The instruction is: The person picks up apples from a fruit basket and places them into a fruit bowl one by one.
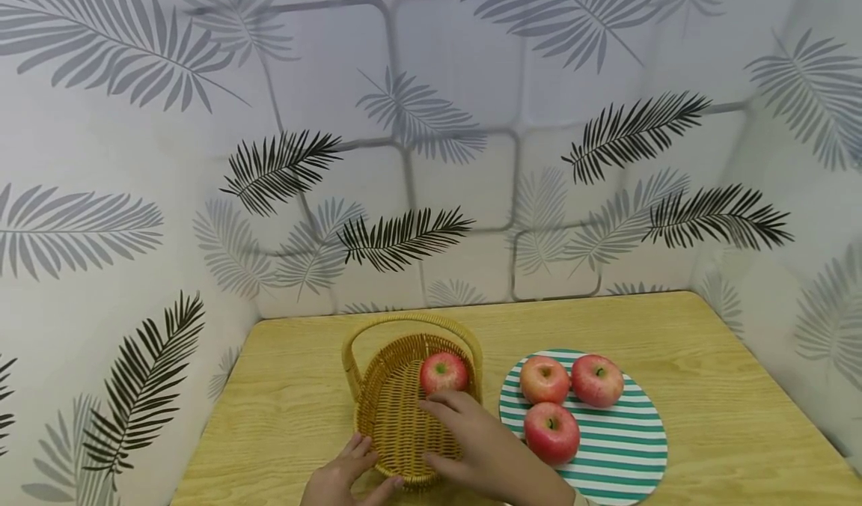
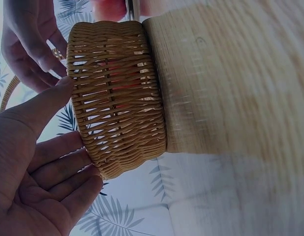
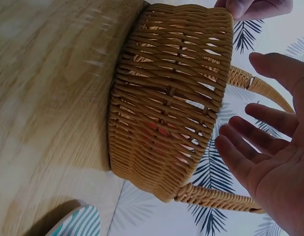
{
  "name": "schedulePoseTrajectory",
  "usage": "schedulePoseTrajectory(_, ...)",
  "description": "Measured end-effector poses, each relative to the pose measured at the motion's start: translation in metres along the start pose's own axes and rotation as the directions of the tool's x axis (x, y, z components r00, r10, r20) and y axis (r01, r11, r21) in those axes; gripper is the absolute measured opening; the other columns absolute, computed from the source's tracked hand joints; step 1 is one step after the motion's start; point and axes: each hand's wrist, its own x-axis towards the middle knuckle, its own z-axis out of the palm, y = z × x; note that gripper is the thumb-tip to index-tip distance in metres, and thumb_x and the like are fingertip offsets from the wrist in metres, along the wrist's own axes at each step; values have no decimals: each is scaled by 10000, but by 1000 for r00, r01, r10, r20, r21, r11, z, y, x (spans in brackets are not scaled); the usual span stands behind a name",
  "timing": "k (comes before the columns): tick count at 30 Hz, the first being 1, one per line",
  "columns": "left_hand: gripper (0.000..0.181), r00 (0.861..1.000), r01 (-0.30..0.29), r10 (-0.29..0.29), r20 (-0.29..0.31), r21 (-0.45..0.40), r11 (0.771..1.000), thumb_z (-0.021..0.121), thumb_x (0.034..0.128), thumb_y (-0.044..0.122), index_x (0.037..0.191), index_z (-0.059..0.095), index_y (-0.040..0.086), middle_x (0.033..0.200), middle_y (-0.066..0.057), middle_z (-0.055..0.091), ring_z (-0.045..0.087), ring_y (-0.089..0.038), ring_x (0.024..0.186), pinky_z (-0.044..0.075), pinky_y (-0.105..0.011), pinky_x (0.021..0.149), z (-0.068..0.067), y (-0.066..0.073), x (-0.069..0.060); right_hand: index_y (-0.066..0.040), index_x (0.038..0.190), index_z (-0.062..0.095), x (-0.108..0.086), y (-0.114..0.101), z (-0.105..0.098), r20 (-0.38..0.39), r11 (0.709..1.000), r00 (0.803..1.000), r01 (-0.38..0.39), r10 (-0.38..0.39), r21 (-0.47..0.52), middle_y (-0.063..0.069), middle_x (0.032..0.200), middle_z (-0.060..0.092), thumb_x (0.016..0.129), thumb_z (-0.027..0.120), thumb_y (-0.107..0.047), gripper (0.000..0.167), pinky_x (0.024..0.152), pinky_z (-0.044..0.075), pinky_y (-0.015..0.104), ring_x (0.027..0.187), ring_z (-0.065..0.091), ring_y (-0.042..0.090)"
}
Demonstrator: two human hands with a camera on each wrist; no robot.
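Note:
A woven wicker basket [image 1: 365, 414] with an arched handle [image 1: 412, 317] sits on the table, holding one red apple [image 1: 443, 373] at its far right. My left hand [image 1: 339, 477] is at the basket's near-left side; its thumb [image 2: 53, 96] touches the rim and its fairly straight fingers [image 2: 63, 167] rest against the weave. Over the near right part of the basket hovers my right hand [image 1: 481, 446], fingers spread and slightly bent, holding nothing. In the right wrist view its fingertips [image 3: 226, 142] are close to the rim, apart from the apple.
Right of the basket lies a round board [image 1: 626, 446] with green and white stripes. It bears three apples: one at back left [image 1: 545, 379], one at back right [image 1: 597, 381], one in front [image 1: 552, 433]. Leaf-patterned walls [image 1: 458, 184] border the wooden table [image 1: 289, 386].

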Motion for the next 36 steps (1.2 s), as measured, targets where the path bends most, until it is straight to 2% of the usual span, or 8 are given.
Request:
schedulePoseTrajectory(2, 571, 1000, 3, -3, -3, -3, 1000, 758, 835, 519, 1023, 776, -20, 1146, -221, 721, 671, -381, 1144, 599, -494, 821, 0, 0, 0, -170, 1405, 550, 4, -1, 2, -7, 1000, 1000, -1, 1, -16, -21, 1352, 565, 881, 761, -365, 598, 951, 552, 319, 1232, 548, 113)
schedulePoseTrajectory(10, 573, 1000, 10, -10, -12, 2, 1000, 763, 828, 522, 1018, 778, -19, 1143, -211, 725, 674, -371, 1145, 597, -486, 834, 1, -1, 1, -133, 1378, 557, 18, 3, 15, 9, 989, 999, -35, 37, -147, 26, 1343, 559, 890, 739, -350, 564, 972, 547, 370, 1259, 528, 202)
schedulePoseTrajectory(17, 563, 1000, 4, -4, -28, 10, 1000, 770, 822, 512, 1010, 780, -19, 1128, -212, 728, 679, -370, 1132, 602, -485, 814, 1, 0, 0, -114, 1387, 541, 26, 9, 22, 44, 983, 992, -112, 119, -144, 141, 1416, 532, 899, 732, -316, 561, 1006, 529, 451, 1308, 520, 304)
schedulePoseTrajectory(25, 532, 997, -22, 23, -74, 21, 1000, 796, 806, 482, 987, 785, -18, 1102, -201, 739, 697, -352, 1103, 609, -458, 802, 5, -3, 0, -108, 1400, 506, 34, 15, 28, 18, 978, 988, -152, 156, -145, 149, 1406, 512, 913, 720, -296, 564, 1026, 510, 446, 1298, 514, 296)
schedulePoseTrajectory(31, 556, 999, 0, 0, -53, 17, 1000, 786, 808, 510, 1005, 783, -11, 1127, -204, 731, 689, -356, 1120, 604, -471, 815, 3, 0, -1, -85, 1455, 441, 38, 19, 35, 8, 969, 982, -187, 191, -162, 161, 1421, 462, 915, 718, -272, 636, 1021, 509, 431, 1319, 461, 314)
schedulePoseTrajectory(33, 563, 999, 7, -6, -43, 17, 1000, 779, 812, 518, 1013, 782, -8, 1136, -205, 727, 684, -360, 1128, 603, -476, 818, 2, 1, -1, -79, 1465, 427, 39, 21, 38, 2, 966, 979, -200, 203, -163, 156, 1416, 439, 910, 719, -256, 652, 1046, 483, 437, 1336, 419, 320)
schedulePoseTrajectory(36, 555, 999, 2, -1, -48, 27, 1000, 780, 810, 519, 1010, 786, 1, 1135, -201, 729, 687, -353, 1125, 606, -466, 812, 2, 1, 0, -78, 1468, 424, 42, 23, 42, -5, 961, 975, -220, 222, -166, 161, 1434, 408, 894, 738, -241, 674, 1128, 372, 534, 1392, 349, 366)
